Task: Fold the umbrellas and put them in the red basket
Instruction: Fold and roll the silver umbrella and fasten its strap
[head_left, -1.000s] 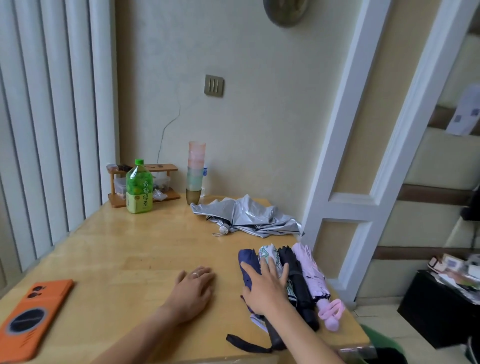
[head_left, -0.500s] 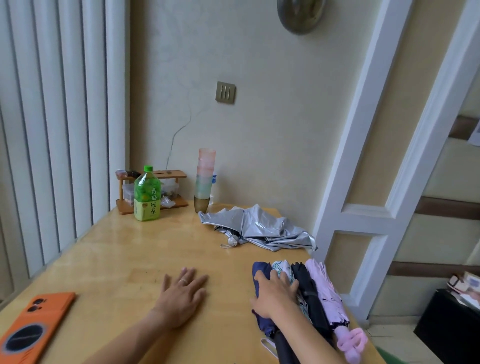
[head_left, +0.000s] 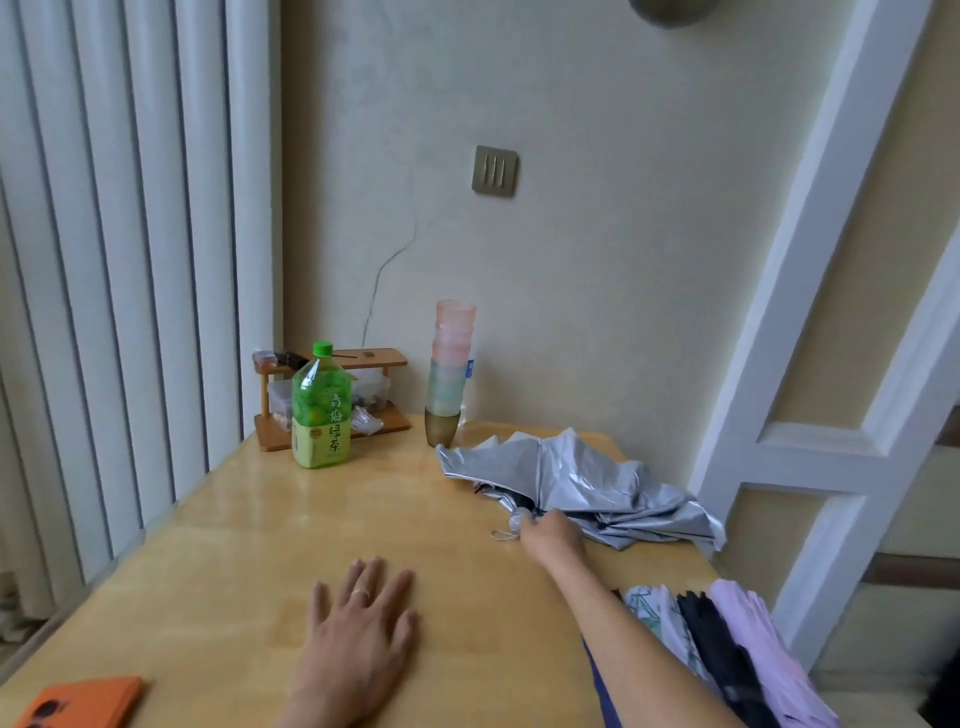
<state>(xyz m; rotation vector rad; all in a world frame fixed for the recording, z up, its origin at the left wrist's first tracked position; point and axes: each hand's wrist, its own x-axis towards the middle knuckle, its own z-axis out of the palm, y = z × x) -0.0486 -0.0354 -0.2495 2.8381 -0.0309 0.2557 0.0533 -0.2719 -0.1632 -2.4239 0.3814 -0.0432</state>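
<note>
Several folded umbrellas (head_left: 711, 639) are laid together well nearer the person than the cup stack (head_left: 452, 374), not yet basketed; no red basket is seen. The silver umbrella (head_left: 582, 478), just right of that stack, is left unfolded. Its handle is met by the right hand (head_left: 553, 535), whose grip cannot be told, while the left hand (head_left: 358, 644) is spread flat.

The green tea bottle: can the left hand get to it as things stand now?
Probably yes. The left hand lies flat on the table, holding nothing, and only bare wood shows between it and the green tea bottle, which stands far back.
</note>
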